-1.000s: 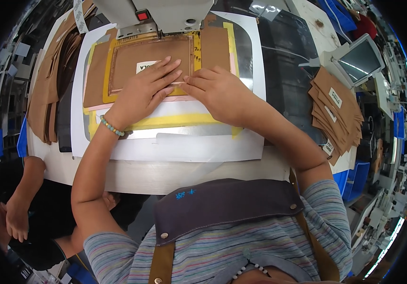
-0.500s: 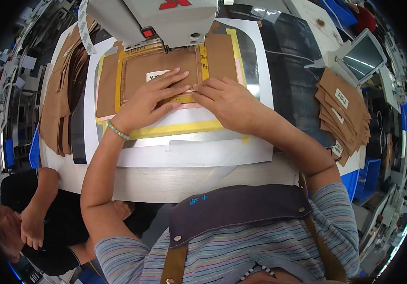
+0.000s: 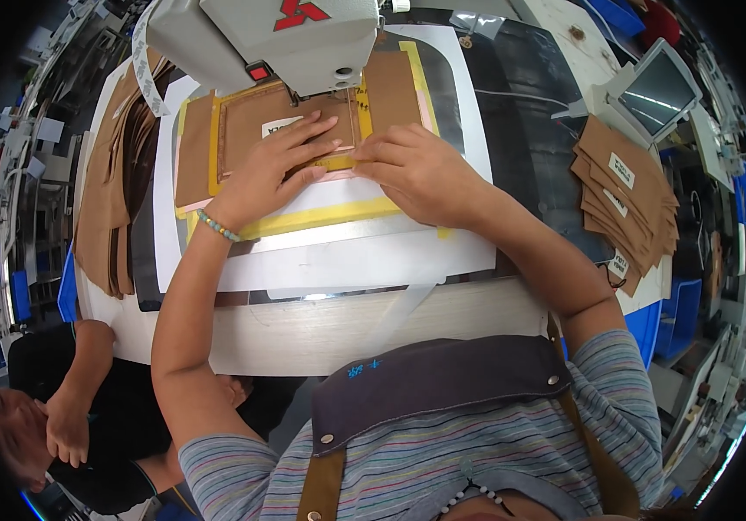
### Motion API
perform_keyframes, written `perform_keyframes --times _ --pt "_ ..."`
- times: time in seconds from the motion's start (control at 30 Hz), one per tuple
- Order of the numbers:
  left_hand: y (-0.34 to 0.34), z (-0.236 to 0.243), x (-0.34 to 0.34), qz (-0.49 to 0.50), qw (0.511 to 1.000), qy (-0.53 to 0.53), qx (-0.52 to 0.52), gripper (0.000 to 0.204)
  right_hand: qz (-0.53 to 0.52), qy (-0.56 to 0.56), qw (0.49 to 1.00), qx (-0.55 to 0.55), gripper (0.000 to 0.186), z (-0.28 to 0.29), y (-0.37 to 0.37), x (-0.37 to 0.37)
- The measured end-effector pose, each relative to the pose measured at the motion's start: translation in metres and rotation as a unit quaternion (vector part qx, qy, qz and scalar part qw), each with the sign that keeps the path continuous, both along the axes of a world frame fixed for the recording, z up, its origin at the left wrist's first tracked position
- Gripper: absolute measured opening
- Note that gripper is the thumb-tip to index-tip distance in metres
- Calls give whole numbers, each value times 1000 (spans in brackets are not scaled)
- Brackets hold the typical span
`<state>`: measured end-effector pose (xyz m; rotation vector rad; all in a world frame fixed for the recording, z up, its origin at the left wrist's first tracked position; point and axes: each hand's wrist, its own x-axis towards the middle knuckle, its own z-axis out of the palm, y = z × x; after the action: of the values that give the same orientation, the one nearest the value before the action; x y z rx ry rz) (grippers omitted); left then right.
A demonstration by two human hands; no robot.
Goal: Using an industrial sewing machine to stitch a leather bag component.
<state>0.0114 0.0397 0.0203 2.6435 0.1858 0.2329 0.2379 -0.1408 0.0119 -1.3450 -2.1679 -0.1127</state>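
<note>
My left hand [image 3: 273, 172] lies flat, fingers spread, on a brown panel [image 3: 251, 130] inside a yellow-edged rectangular frame [image 3: 216, 143]. Its fingertips rest beside a small white label [image 3: 279, 127]. At the frame's near right corner, my right hand [image 3: 425, 172] has its fingers drawn together and pressed down; what they pinch, if anything, is hidden. The frame sits on a large white sheet [image 3: 329, 265] with yellow tape. Just beyond my fingers is the grey head of a sewing machine [image 3: 295, 48], its needle area over the panel.
Brown pieces hang in a stack [image 3: 105, 191] at the left edge. More labelled brown pieces [image 3: 629, 187] are fanned out at the right, below a small screen [image 3: 655, 91]. Another person [image 3: 86, 417] in black sits at lower left, close to my left arm.
The white sheet, frame and panel have slid away from me under the machine head, with both hands moving along. A dark edge now shows below the sheet. The view has shifted slightly.
</note>
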Motion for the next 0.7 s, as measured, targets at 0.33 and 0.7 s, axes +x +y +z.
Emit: perform_keyframes --times 0.33,0.7 --pt "22 -7 14 9 998 -25 55 39 29 40 999 9 19 0 1 -1" --pt "38 -7 28 72 996 39 28 39 45 68 997 8 21 -6 2 -2"
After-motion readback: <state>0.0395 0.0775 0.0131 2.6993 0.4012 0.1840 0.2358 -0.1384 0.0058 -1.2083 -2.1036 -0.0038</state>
